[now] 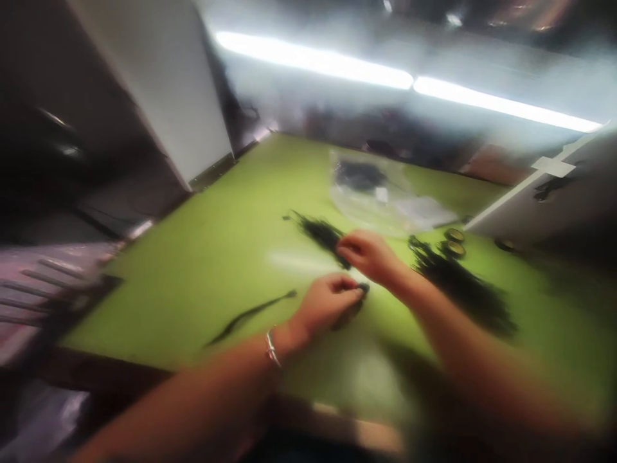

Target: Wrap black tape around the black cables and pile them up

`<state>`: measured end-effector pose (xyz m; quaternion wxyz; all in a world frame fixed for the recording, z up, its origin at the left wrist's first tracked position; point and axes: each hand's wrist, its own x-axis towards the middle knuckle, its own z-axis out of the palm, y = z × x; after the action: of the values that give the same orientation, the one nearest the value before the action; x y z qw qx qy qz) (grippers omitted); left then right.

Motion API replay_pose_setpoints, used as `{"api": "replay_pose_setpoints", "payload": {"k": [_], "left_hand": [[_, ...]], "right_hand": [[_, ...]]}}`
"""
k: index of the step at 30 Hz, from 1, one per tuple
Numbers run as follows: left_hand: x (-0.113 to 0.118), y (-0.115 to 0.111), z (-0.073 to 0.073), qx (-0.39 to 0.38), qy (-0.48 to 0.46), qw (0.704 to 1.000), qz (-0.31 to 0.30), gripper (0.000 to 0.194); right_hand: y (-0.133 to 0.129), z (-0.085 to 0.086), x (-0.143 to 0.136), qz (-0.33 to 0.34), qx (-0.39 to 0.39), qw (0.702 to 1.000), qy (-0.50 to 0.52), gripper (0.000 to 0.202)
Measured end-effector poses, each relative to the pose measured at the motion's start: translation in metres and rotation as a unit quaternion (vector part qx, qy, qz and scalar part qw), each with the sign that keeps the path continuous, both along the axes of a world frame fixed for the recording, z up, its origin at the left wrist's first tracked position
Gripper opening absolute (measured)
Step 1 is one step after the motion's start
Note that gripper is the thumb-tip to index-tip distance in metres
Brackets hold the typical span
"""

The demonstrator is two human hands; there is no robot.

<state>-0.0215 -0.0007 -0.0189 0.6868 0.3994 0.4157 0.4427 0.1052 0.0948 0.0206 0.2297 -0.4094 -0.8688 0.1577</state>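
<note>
My left hand (325, 302), with a bracelet at its wrist, pinches a small dark piece (363, 288) between thumb and fingertips just above the table. Its exact kind is too blurred to make out. Just beyond it, my right hand (369, 254) is closed, fingertips bent down at the near right end of a bundle of thin black cords (315, 230). What lies inside those fingers is hidden. One single black cord (250, 313) lies apart to the left of my left hand. A larger pile of black cords (463, 286) rests beside my right forearm.
The green tabletop (202, 257) carries a clear plastic bag (359, 202) with dark contents at the back. Two small round items (454, 243) sit near the right pile. Pale panels rise at the left (168, 83) and right (554, 199). Bright tube lights (313, 61) hang behind.
</note>
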Motion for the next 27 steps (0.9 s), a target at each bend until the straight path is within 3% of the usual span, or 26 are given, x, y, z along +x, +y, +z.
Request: {"api": "replay_pose_setpoints", "payload": {"k": [2, 4, 7, 12, 16, 18, 22, 25, 27], "left_hand": [[0.001, -0.002, 0.002, 0.012, -0.009, 1.0, -0.005, 0.024], [0.001, -0.003, 0.006, 0.022, -0.02, 1.0, 0.002, 0.022], [0.001, -0.005, 0.012, 0.028, -0.04, 0.998, 0.039, 0.021], [0.0, -0.008, 0.017, 0.044, -0.091, 0.989, 0.103, 0.021], [-0.004, -0.008, 0.021, 0.045, -0.087, 0.985, 0.143, 0.019], [-0.006, -0.007, 0.023, 0.037, -0.09, 0.982, 0.162, 0.018], [-0.005, -0.006, 0.02, 0.034, -0.099, 0.984, 0.148, 0.017], [0.0, -0.008, 0.015, 0.029, -0.078, 0.993, 0.086, 0.017], [0.003, -0.009, 0.012, 0.022, -0.058, 0.997, 0.042, 0.018]], "right_hand": [[0.01, -0.004, -0.024, 0.02, 0.062, 0.994, -0.083, 0.015], [0.023, -0.008, -0.045, -0.018, 0.077, 0.987, -0.141, 0.019], [0.053, -0.011, -0.07, -0.089, 0.059, 0.981, -0.159, 0.03], [0.099, -0.008, -0.109, -0.127, 0.014, 0.974, -0.185, 0.031], [0.107, -0.015, -0.143, -0.16, -0.022, 0.966, -0.2, 0.042], [0.107, -0.019, -0.155, -0.161, -0.037, 0.967, -0.193, 0.035], [0.107, -0.009, -0.155, -0.136, -0.065, 0.978, -0.146, 0.021], [0.105, 0.018, -0.129, -0.113, -0.062, 0.988, -0.09, 0.026], [0.1, 0.038, -0.103, -0.105, -0.049, 0.993, 0.013, 0.028]]}}
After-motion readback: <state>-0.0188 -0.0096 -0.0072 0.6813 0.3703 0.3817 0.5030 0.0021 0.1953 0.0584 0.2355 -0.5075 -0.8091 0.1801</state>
